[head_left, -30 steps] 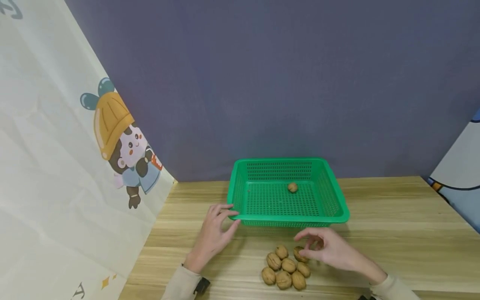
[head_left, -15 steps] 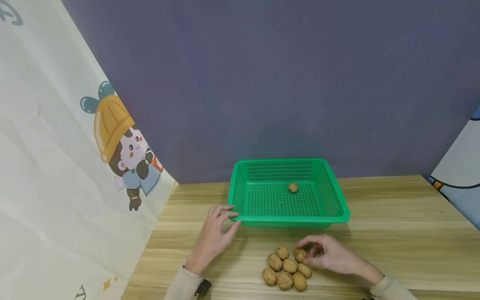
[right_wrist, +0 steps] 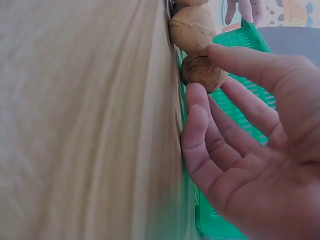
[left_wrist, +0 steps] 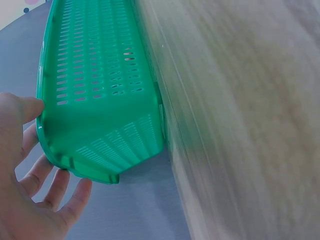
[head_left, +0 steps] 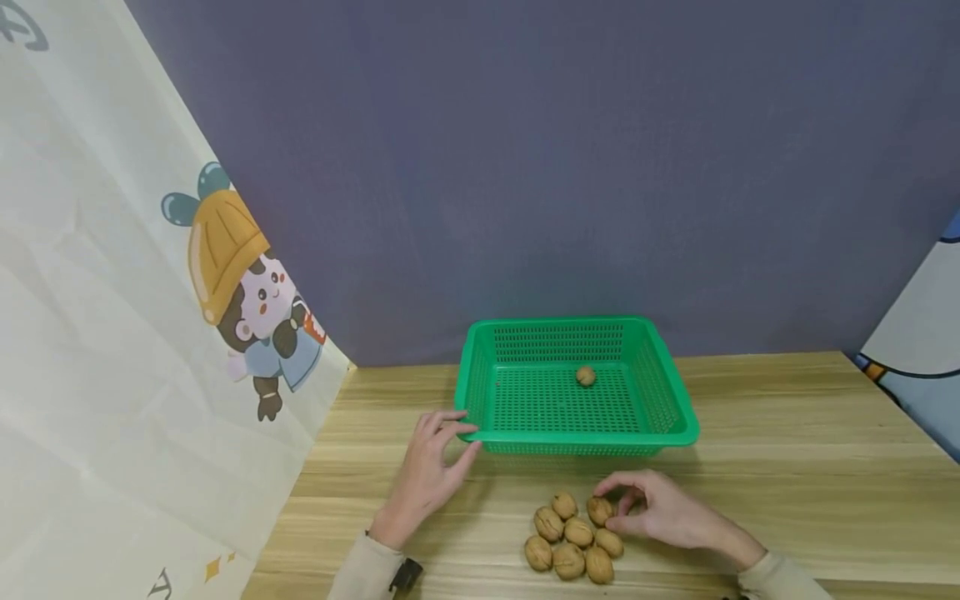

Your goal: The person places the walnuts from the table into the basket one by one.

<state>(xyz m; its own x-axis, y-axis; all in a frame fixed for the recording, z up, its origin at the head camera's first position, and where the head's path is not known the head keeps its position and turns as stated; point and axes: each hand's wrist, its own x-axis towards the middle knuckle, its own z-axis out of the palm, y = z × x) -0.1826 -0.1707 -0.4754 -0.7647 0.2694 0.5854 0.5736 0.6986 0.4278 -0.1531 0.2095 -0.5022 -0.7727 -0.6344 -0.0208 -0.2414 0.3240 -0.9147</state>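
Note:
In the head view my left hand (head_left: pixel 429 475) holds the near left corner of a green plastic basket (head_left: pixel 585 437). The left wrist view has the thumb on one side of that corner's rim and the fingers (left_wrist: pixel 57 187) along the other. My right hand (head_left: pixel 663 510) pinches a walnut (head_left: pixel 600 510) at the upper right of a cluster on the table. From the right wrist, its thumb and fingers are around this darker walnut (right_wrist: pixel 202 72), which appears to be still on the table. Several other walnuts (head_left: pixel 568 561) lie close together beside it. One walnut (head_left: pixel 586 376) sits inside the basket.
The wooden table (head_left: pixel 787 467) runs back to a dark grey-blue backdrop (head_left: pixel 555 167), just behind the basket. A pale sheet with a cartoon figure (head_left: pixel 255 292) borders the left side. Another printed sheet (head_left: pixel 922 333) stands at the right.
My right hand has moved slightly down and its thumb and fingers have closed around the upper right walnut. The left hand and the basket have stayed in place.

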